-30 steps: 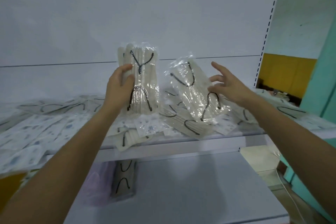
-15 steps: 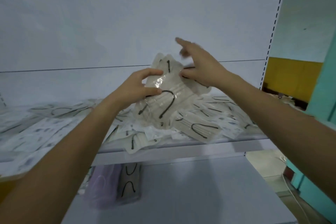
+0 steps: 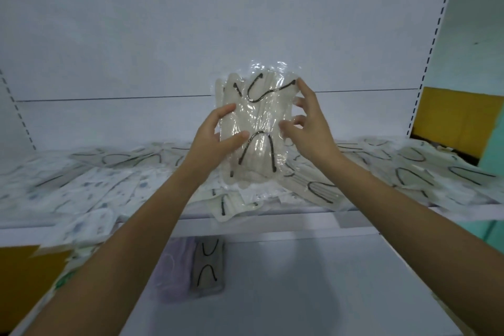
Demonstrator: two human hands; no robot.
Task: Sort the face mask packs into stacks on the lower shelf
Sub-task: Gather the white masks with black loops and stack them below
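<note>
I hold a bundle of clear-wrapped cream mask packs (image 3: 256, 123) with black ear loops upright above the upper shelf. My left hand (image 3: 215, 139) grips its left edge, thumb in front. My right hand (image 3: 308, 125) touches the right edge with spread, slightly bent fingers. Many more cream and blue-patterned packs (image 3: 114, 185) lie scattered on the upper shelf (image 3: 272, 222). On the lower shelf (image 3: 313, 281) a grey pack stack (image 3: 207, 267) lies beside a lilac pack stack (image 3: 174, 273).
The white shelf back panel rises behind. A perforated upright (image 3: 428, 43) bounds the right side. A yellow panel (image 3: 458, 117) and a teal wall stand at the far right. A yellow box corner (image 3: 24, 270) sits at the lower left.
The two separately held packs have been brought together into one bundle. It was tilted half a second ago and now stands upright between both hands, the right hand at its right edge.
</note>
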